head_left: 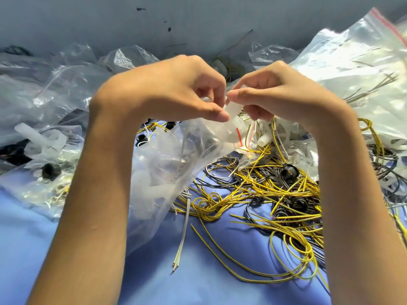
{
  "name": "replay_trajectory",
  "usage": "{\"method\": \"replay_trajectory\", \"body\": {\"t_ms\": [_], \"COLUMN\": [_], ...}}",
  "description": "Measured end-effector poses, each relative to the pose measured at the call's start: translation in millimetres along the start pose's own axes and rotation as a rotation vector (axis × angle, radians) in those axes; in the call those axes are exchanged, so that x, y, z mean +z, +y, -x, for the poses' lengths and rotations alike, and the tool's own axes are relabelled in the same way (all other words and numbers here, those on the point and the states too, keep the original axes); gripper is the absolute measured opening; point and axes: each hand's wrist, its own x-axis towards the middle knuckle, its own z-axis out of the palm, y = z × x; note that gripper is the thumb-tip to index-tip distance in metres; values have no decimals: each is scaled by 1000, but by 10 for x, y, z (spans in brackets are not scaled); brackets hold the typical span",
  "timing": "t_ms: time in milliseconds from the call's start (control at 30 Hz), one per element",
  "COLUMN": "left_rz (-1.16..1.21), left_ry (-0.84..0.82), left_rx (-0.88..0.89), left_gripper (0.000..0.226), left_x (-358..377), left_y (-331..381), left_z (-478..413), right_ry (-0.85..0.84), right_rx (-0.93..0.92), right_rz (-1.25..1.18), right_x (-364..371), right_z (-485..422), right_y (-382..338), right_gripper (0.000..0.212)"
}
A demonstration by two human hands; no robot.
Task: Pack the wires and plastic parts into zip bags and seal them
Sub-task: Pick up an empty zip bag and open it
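Zip bag (158, 164) looks limp and slippery; your left hand (176, 89) and right hand (275, 91) both pinch its mouth, so hold by the seal strip.

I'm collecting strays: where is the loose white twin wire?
Head view, lower centre: the white twin wire lies on the blue cloth, between the clear plastic bag and the tangled yellow wires.

This looks like a workshop packing bench. A blue-covered table (209, 271) fills the bottom of the frame. Tangled yellow-green wires (286, 194) lie at lower right and black plastic nuts (51, 170) at left. Clear red-striped zip bags (352, 62) are heaped at upper right, against a grey wall (198, 23).
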Motion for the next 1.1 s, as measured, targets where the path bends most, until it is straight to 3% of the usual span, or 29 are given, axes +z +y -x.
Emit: {"method": "replay_trajectory", "body": {"t_ms": [433, 600, 700, 1100], "left_rz": [46, 63, 49, 43], "left_ry": [75, 134, 159, 159], "left_rx": [57, 96, 125, 135], "left_gripper": [22, 18, 17, 28], "left_x": [-7, -32, -52, -56], "left_y": [17, 17, 30, 131], "left_z": [8, 34, 55, 89], "right_ry": [-195, -228, -236, -275], "right_rx": [21, 10, 9, 19], "right_rz": [-213, -166, -158, -122], "right_x": [127, 132, 139, 177], "right_z": [-10, -35, -32, -12], "right_y": [-112, -73, -89, -134], "right_gripper": [27, 15, 22, 19]}}
